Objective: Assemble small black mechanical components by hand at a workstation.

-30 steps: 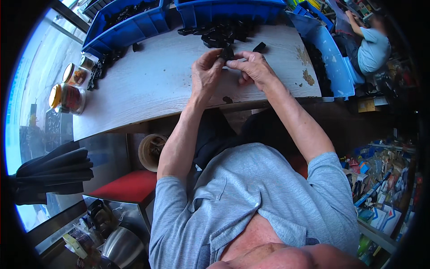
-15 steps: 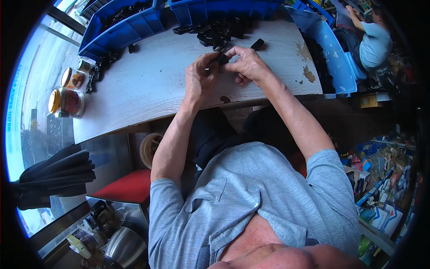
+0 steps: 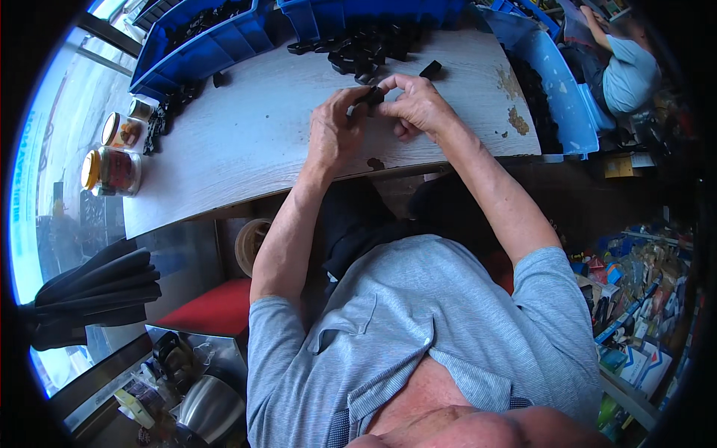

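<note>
Over the middle of the white table (image 3: 246,142), my left hand (image 3: 336,123) is closed on a small black part (image 3: 373,95) near its fingertips. The part looks like moulded plastic; its exact kind is too small to tell. My right hand (image 3: 414,108) meets it from the other side, thumb and forefinger pinched at the part's right end. Just beyond my hands lies a pile of similar black parts (image 3: 366,51). One single black piece (image 3: 431,70) rests on the table beyond my right hand.
Blue bins (image 3: 202,45) of black parts line the far edge, and a lighter blue bin (image 3: 556,89) stands at the right. More black parts (image 3: 168,116) and several jars (image 3: 112,170) are at the left. A person (image 3: 627,71) sits at the far right.
The black part has turned a little and shows more clearly between my fingertips. My hands have stayed in nearly the same place.
</note>
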A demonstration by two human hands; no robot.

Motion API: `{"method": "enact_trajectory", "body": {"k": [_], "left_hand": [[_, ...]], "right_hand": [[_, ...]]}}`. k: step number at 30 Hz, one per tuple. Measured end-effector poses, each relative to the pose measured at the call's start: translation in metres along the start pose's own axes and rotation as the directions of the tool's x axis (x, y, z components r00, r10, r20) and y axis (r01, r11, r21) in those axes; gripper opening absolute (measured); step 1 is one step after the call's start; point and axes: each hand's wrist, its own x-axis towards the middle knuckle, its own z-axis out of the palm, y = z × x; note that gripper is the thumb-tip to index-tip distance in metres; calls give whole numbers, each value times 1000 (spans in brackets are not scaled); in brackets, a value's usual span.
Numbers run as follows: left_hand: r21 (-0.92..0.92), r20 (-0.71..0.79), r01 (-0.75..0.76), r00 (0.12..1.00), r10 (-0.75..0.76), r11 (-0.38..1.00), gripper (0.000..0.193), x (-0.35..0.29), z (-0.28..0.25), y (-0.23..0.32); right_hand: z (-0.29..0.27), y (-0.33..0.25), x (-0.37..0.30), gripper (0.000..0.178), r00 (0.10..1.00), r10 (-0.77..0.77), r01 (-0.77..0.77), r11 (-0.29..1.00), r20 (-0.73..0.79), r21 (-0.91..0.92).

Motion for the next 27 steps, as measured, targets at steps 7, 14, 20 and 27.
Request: {"method": "enact_trajectory", "body": {"k": [7, 14, 20, 27], "left_hand": [[92, 186, -77, 981, 59, 993, 39, 2, -4, 16], [527, 290, -284, 946, 145, 801, 66, -12, -6, 19], [577, 292, -314, 941, 169, 754, 58, -15, -1, 18], [514, 237, -197, 968, 82, 835, 45, -20, -10, 27]], "right_hand": [[0, 4, 2, 30, 1000, 14, -14, 1000, -15, 14], [-2, 7, 5, 29, 1000, 20, -20, 999, -5, -28], [-3, 6, 4, 31, 997, 80, -80, 995, 8, -54], [-26, 6, -7, 56, 994, -3, 7, 999, -110, 37]]}}
